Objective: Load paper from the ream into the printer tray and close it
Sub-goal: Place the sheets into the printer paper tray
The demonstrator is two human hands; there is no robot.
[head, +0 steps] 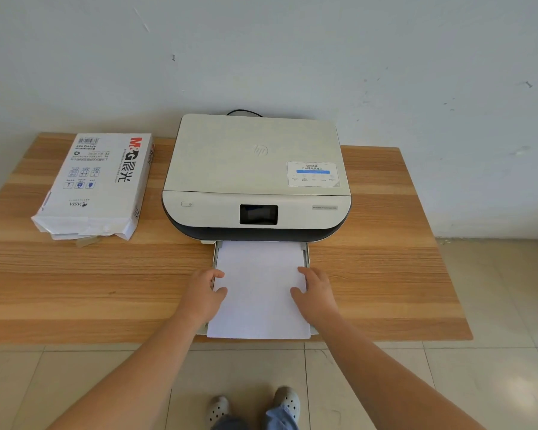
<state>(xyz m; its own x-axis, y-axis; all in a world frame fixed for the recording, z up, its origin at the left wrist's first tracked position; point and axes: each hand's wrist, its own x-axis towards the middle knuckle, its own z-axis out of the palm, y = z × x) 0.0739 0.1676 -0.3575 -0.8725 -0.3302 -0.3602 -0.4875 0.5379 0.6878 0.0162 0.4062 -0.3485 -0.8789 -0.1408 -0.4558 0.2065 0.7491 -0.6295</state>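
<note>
Your left hand and right hand grip the white paper stack by its edges, squaring it in the pulled-out grey printer tray.

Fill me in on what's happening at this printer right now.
A person is loading paper. A white stack of paper lies in the pulled-out tray at the front of the printer. The left hand and right hand grip the stack's side edges, thumbs on top. The tray is not yet closed. The opened ream lies on the table, left of the printer.
</note>
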